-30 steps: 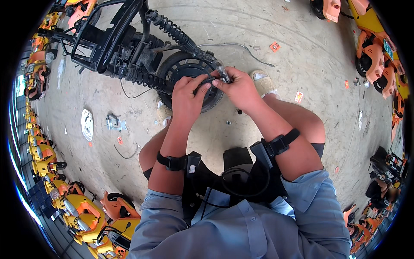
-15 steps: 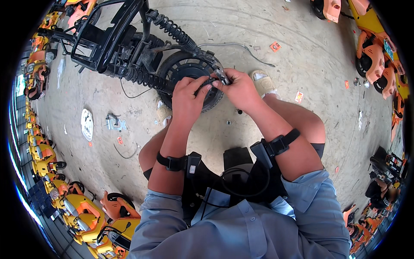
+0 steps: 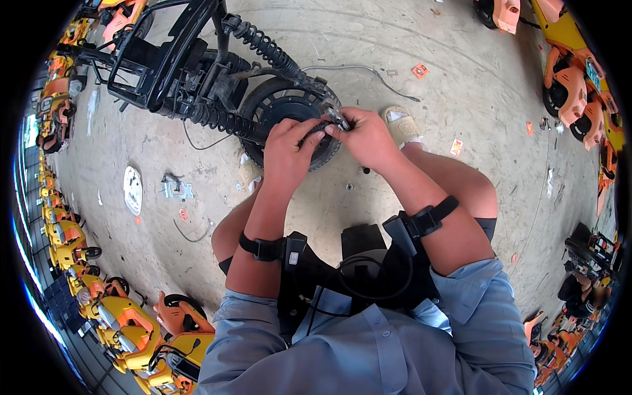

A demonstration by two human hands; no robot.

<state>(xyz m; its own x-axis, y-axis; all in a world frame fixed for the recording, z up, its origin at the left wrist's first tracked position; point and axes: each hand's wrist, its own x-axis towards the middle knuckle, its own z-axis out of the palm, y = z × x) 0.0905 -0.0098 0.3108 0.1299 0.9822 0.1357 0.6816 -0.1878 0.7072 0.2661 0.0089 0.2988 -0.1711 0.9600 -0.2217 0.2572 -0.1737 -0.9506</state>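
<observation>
Both my hands meet over the wheel (image 3: 284, 108) of a stripped black scooter frame (image 3: 158, 92). In my right hand (image 3: 367, 138), thumb and fingers are closed on a small silvery metal part (image 3: 338, 118). My left hand (image 3: 288, 146) is closed too, its fingertips pinching a dark, narrow piece (image 3: 316, 130) beside the metal part. The fingers partly cover both pieces, and whether they are joined cannot be made out. Two coil-spring shock absorbers (image 3: 266, 49) run from the frame toward the wheel.
A grey cable (image 3: 362, 66) curls over the concrete floor beyond the wheel. On the left lie a white oval plate (image 3: 133, 190) and a metal bracket (image 3: 178, 189). Orange scraps of packaging (image 3: 421, 71) are scattered about. Yellow-orange scooters (image 3: 128, 322) stand in rows along both sides.
The metal part in my right hand has shifted and tilted slightly, and the right fingers have moved a little with it. My left hand stays nearly in place.
</observation>
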